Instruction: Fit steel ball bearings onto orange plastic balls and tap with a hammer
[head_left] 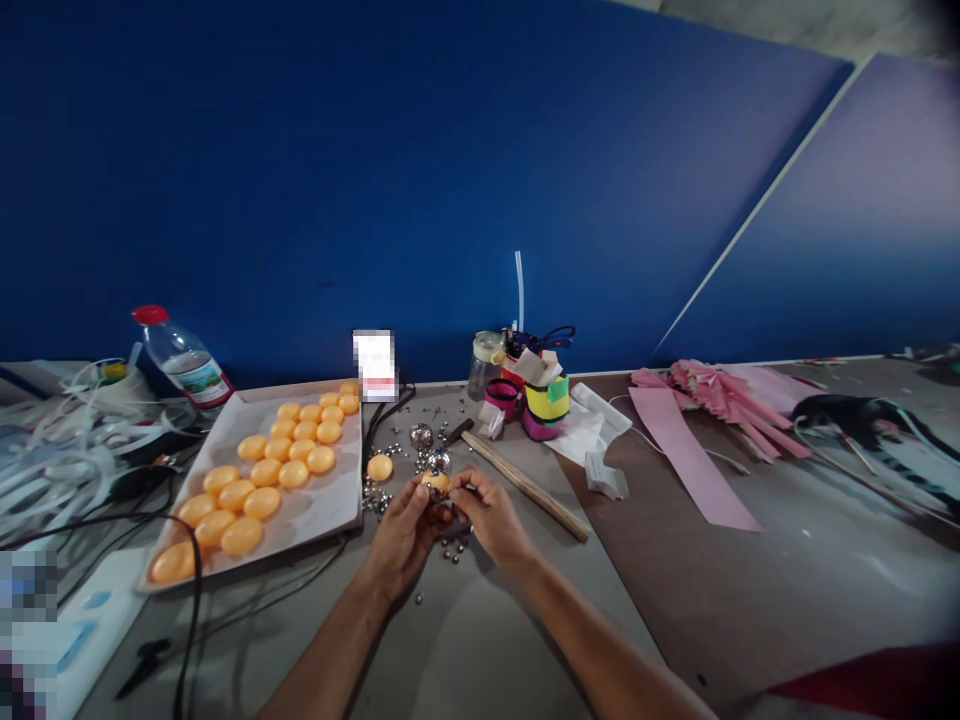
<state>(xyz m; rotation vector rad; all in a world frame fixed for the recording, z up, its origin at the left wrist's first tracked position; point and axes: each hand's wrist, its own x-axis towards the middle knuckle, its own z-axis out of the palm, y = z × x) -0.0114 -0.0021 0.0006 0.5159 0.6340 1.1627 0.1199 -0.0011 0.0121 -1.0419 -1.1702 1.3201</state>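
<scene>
From the middle of the view, a blue wall [450, 150] spans twelve o'clock and a pale tube [520, 290] rises at one. A jar [481, 378] sits close to centre. At nine a red-capped bottle [187, 365] tilts, with white cords [34, 475] farther out. A black cable [197, 575] loops at eight. Near four are a yellow pouch [551, 402] and white paper [581, 440]; farther out, between three and four, lies a pink strip [697, 470].

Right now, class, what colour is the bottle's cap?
Red; the cap shows best in the head view.
</scene>
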